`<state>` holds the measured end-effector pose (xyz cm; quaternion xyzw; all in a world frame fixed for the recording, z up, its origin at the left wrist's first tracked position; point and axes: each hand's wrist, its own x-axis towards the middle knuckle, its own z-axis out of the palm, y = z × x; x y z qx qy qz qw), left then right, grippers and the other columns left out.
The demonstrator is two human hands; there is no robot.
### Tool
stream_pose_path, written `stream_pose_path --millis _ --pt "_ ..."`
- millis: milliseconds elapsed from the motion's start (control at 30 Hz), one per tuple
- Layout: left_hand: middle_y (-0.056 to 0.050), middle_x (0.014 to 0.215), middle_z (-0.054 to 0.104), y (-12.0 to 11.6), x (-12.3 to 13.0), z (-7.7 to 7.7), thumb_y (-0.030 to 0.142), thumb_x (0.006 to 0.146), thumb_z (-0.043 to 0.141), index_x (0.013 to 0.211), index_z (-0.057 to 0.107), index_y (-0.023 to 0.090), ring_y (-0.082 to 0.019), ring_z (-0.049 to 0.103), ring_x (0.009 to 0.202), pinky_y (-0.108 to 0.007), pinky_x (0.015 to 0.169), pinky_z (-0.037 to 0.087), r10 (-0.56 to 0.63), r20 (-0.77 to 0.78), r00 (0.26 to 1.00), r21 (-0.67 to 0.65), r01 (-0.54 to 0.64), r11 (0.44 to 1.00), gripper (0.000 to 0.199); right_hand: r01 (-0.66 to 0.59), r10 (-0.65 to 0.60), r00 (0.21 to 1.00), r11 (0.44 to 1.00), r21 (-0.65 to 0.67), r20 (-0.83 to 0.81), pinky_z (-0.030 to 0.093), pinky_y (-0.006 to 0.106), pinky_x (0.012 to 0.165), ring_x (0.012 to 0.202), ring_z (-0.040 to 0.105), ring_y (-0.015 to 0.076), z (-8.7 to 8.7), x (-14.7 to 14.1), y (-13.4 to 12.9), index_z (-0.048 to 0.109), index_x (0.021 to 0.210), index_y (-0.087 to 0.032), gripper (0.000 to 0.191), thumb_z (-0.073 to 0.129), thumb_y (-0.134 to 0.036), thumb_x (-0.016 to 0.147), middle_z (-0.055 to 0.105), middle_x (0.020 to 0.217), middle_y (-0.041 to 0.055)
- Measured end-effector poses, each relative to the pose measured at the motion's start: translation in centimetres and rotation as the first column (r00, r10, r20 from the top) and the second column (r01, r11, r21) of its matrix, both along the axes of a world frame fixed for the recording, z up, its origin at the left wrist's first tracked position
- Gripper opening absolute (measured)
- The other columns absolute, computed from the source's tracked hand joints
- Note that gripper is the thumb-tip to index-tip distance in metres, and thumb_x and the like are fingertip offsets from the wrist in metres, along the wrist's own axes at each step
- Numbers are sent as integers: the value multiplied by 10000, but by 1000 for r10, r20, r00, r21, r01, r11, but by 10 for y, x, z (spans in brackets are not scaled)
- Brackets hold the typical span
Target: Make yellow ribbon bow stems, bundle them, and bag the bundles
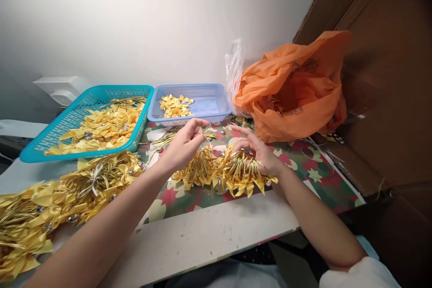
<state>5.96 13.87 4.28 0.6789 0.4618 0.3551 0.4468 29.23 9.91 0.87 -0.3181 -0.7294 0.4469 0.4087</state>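
2 hands, apart: the left hand is curled, whether pinching anything I cannot tell; the right hand bends into 1 of 2 gold bow bundles at near centre, its grip hidden by loops. Far left, 1 teal basket and 1 blue basket hold overlapping bows. Far right, 1 orange bag bears unreadable print. Near left, more bundles are cut off.

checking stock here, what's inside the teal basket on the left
Inside the teal basket are yellow bows, with silver balls among them and gold cords near the back. The heap covers most of the floor, so anything beneath the top layer cannot be seen.
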Motion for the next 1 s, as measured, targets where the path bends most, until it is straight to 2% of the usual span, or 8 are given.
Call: stream_pose_path --millis 133,267,400,533,633,767,933,1000 --pt "36 720 466 -6 0 6 247 882 461 920 520 195 -117 408 617 -257 581 337 -165 -137 977 18 169 985 87 17 -16 1000 999 29 -13 479 404 917 899 635 196 -1 1 1 361 1441 -276 729 730 -397 824 675 857 11" --pt "21 686 507 -6 -2 14 401 933 476 858 596 181 -121 419 600 -265 566 317 -282 -369 886 51 322 945 262 -8 8 1000 1000 30 -7 479 419 926 906 642 200 1 2 1 379 1426 -269 708 723 -415 824 681 859 16" --pt "10 642 527 -3 -6 19 383 926 504 753 630 174 -119 435 590 -265 559 315 -351 -491 797 75 440 895 299 -17 16 1000 999 28 21 462 431 972 928 657 200 1 3 1 401 1411 -255 672 717 -366 828 682 855 14" --pt "24 594 463 1 -11 16 414 933 492 760 671 175 -103 354 537 -260 508 270 -306 -393 867 89 367 926 346 -60 63 995 997 -47 74 508 366 890 934 674 187 -2 3 2 410 1404 -250 614 668 -236 847 676 900 25" --pt "10 634 508 3 -12 12 457 919 512 822 705 170 -96 347 531 -256 490 271 -272 -286 919 50 297 953 359 -98 104 990 993 -70 93 508 354 888 941 678 184 -5 2 4 429 1391 -240 640 684 -180 806 672 918 25" --pt "-17 670 601 4 -10 9 464 877 580 816 734 179 -108 446 571 -255 524 341 -316 -327 890 49 350 935 329 -111 114 989 993 -37 95 492 359 927 946 674 175 -9 3 6 486 1340 -237 615 687 -134 769 679 933 23" --pt "-21 765 689 3 -8 7 441 865 604 815 741 210 -133 575 691 -261 628 426 -395 -366 843 56 444 894 273 -69 74 992 996 -47 99 523 348 865 957 670 195 -16 8 2 578 1203 -213 505 725 -172 722 645 1063 60" --pt "-15 768 688 4 -7 5 439 864 611 817 741 213 -132 584 697 -261 646 436 -435 -358 826 47 482 875 265 -43 39 988 999 21 147 511 367 877 986 637 211 -18 8 1 612 1132 -201 423 728 -190 725 636 1076 76"
